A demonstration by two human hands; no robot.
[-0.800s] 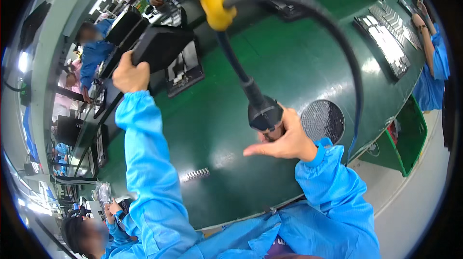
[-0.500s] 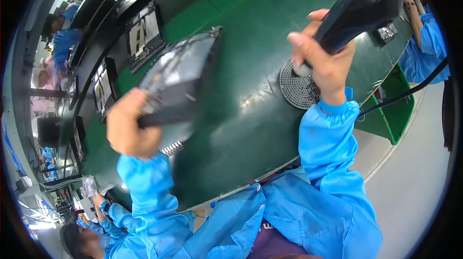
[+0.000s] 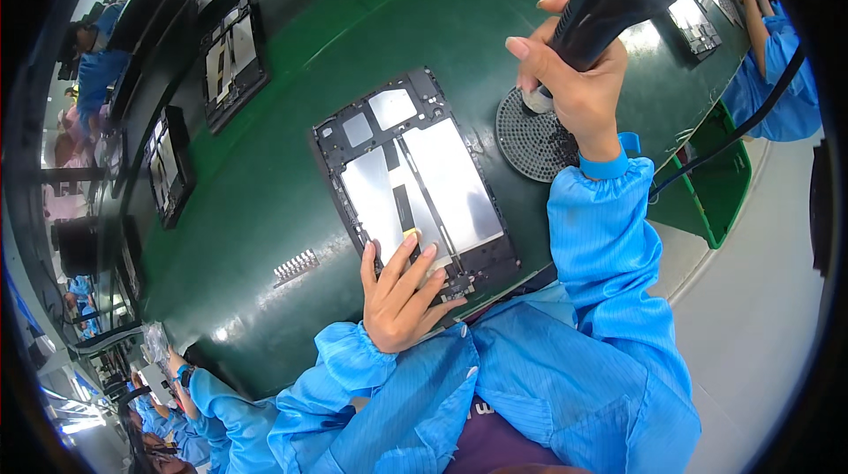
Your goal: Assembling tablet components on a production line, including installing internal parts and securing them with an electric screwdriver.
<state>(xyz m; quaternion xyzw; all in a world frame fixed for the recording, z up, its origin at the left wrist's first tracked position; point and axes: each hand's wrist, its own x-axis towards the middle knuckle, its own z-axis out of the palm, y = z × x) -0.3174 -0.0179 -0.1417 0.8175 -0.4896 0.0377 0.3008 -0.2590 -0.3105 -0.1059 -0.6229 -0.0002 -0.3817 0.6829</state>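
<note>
An opened tablet [image 3: 459,182], its silvery inner parts facing up, lies on the green table in front of me. My left hand [image 3: 397,302] rests on its near end, fingers spread and flat, by a small yellow patch [image 3: 411,233]. My right hand [image 3: 579,85] is wrapped round a thick black power screwdriver [image 3: 609,1], tilted up and to the right. Its pale lower end [image 3: 536,101] is over a round grey perforated screw plate [image 3: 521,140]. The tool's very tip is hidden from me.
On the table [image 3: 238,288] a strip of small metal parts [image 3: 296,267] lies to the left. More opened tablets [image 3: 234,63] stand further left, another device [image 3: 693,23] far right. A green bin [image 3: 729,191] and black cable [image 3: 760,112] are at right. Co-workers in blue [image 3: 777,103] sit on both sides.
The tablet, held tilted in my left hand before, has come down flat on the table, further right. My left hand has opened onto it. The screwdriver has shifted slightly left.
</note>
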